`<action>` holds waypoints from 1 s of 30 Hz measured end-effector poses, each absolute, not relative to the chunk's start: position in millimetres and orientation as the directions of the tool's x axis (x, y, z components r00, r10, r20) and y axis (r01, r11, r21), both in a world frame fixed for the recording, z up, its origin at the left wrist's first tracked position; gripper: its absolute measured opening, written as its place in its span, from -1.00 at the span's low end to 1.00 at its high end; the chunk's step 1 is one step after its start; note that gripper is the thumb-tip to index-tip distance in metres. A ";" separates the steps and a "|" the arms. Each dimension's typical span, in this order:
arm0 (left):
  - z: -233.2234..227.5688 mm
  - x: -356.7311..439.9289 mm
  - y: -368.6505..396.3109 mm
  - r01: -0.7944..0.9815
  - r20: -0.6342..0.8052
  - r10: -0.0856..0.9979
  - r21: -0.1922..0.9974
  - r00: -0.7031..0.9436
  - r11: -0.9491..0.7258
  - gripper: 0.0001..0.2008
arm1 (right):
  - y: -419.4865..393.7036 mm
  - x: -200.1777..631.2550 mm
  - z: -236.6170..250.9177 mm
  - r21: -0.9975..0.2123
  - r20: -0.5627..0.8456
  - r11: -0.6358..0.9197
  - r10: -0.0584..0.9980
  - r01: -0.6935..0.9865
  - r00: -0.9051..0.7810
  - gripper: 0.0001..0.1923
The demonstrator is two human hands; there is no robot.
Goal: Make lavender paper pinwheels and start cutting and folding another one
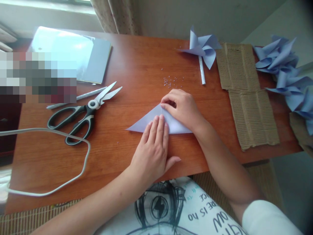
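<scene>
Thumb and forefinger of our right hand [183, 105] pinched the top corner of a folded lilac paper [143, 121] at twelve o'clock, while our left hand [152, 155] lay flat across it from six, four fingers pressed close together and thumb held wide. We judged the step in hand to be creasing the paper; the next move, in our reading, called for steady pressure along the fold. The paper sat on the wooden table [110, 156] before us, long edge nearest us. Around it we had specks [168, 81] just past twelve, a pinwheel [201, 49] on a stick [201, 70] at one, corrugated cardboard [251, 117] between two and three with more pinwheels [278, 58] beyond, and scissors [93, 104] between nine and ten.
</scene>
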State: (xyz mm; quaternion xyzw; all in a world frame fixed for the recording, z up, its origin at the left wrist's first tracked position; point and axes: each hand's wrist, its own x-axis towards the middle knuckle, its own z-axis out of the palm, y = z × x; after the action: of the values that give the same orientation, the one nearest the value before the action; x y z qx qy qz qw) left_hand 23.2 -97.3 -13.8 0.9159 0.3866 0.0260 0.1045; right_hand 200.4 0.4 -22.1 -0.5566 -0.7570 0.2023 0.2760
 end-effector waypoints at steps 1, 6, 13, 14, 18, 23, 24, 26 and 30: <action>-15.2 22.5 -97.8 0.701 -0.031 0.713 0.221 0.700 -0.678 0.05 | 0.6 200.6 -22.3 -0.611 0.191 0.299 0.954 0.733 -0.231 -0.90; -16.5 20.0 -98.0 0.671 -0.021 0.693 0.276 0.720 -0.688 0.12 | 1.3 200.2 -21.1 -0.607 0.166 0.284 0.959 0.742 -0.231 -0.89; -13.6 19.3 -96.8 0.641 -0.013 0.681 0.349 0.732 -0.684 0.04 | 1.9 199.9 -22.7 -0.596 0.158 0.280 0.960 0.752 -0.232 -0.89; -14.0 19.4 -97.0 0.644 -0.013 0.683 0.349 0.730 -0.681 0.04 | 2.3 200.1 -23.2 -0.594 0.160 0.282 0.959 0.753 -0.233 -0.90; -16.9 20.2 -97.9 0.660 -0.010 0.694 0.321 0.720 -0.680 0.11 | -0.5 200.3 -20.1 -0.573 0.150 0.289 0.957 0.767 -0.249 -0.91; -19.1 21.7 -99.1 0.675 -0.008 0.703 0.289 0.711 -0.679 0.09 | -35.0 195.7 -7.6 -0.449 0.174 0.297 0.954 0.843 -0.243 -0.69; -19.2 21.9 -99.2 0.677 -0.009 0.705 0.288 0.709 -0.678 0.09 | -45.8 194.4 -6.6 -0.413 0.188 0.283 0.956 0.866 -0.223 -0.62; -19.3 22.2 -99.5 0.677 -0.010 0.705 0.289 0.709 -0.677 0.09 | -67.5 193.2 -8.0 -0.361 0.204 0.266 0.958 0.894 -0.203 -0.55; -18.5 22.4 -99.6 0.672 -0.009 0.701 0.293 0.713 -0.680 0.08 | -100.0 200.7 -18.3 -0.277 0.221 0.243 0.958 0.930 -0.184 -0.55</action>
State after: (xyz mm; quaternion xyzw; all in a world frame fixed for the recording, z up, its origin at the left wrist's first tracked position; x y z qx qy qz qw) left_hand 22.4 -99.6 -18.5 0.9149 0.3754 0.0519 0.1390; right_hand 200.7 -100.0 -18.3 -0.6140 -0.7685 0.0399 0.1755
